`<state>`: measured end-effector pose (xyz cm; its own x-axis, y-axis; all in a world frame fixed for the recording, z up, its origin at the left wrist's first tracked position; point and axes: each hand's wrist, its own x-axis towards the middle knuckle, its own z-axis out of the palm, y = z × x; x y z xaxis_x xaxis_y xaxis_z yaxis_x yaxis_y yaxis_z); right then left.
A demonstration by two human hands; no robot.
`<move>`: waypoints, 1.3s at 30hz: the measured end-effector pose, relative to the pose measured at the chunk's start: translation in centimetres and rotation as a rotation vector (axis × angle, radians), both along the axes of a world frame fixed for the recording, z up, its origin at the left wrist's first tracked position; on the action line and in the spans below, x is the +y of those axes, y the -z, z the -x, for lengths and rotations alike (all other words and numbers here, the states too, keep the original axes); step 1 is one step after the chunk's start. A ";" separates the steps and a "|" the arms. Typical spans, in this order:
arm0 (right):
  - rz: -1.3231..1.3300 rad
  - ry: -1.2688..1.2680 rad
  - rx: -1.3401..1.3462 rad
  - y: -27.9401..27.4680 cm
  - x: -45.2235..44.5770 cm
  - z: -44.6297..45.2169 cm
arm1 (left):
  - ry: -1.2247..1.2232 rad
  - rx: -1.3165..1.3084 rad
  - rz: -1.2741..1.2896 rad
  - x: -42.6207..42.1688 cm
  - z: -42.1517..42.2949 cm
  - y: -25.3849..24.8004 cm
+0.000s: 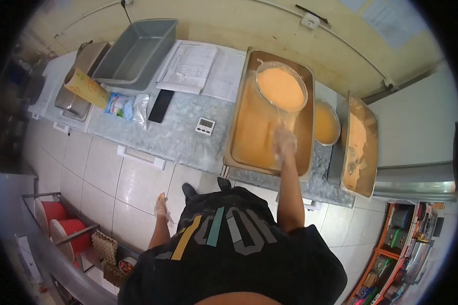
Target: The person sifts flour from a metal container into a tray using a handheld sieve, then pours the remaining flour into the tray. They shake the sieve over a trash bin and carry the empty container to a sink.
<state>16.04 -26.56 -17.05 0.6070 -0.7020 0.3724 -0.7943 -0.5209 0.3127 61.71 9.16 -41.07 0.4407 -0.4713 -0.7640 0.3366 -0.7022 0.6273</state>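
A clear glove covers my right hand [285,142], whose fingers are wrapped round the handle of a round sieve [281,89]. Orange powder fills much of the sieve, which is over the upper part of a deep metal tray [234,150]. More orange powder coats the tray's bottom under the sieve and my hand. Low at my left side, away from the counter, my gloved left hand [162,207] has something small and orange-yellow at its fingertips, too small to make out. Right of the tray are a round bowl [326,123] of orange contents and another metal tray [372,152] with orange powder.
On the counter [178,137] lie a white timer [205,126], a black phone [161,106], papers [188,66], a film roll [85,87] and plastic packets [121,105]. A grey bin [137,51] is behind them. Red containers [71,239] sit on a rack at lower left.
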 end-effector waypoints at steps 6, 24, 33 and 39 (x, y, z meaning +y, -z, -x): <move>-0.454 0.139 -0.311 10.5 -3.5 3.3 | -0.373 0.267 0.160 0.3 -0.9 5.4; -0.975 0.821 -0.857 -3.1 -0.8 -2.3 | -0.153 0.070 -0.049 -4.4 0.1 -3.4; -0.817 0.536 -1.970 6.8 0.1 -1.3 | -0.106 0.085 -0.117 -2.6 2.5 -4.6; -0.597 0.575 -0.783 -1.9 2.6 -1.9 | -0.257 0.109 0.061 -2.2 0.2 -0.8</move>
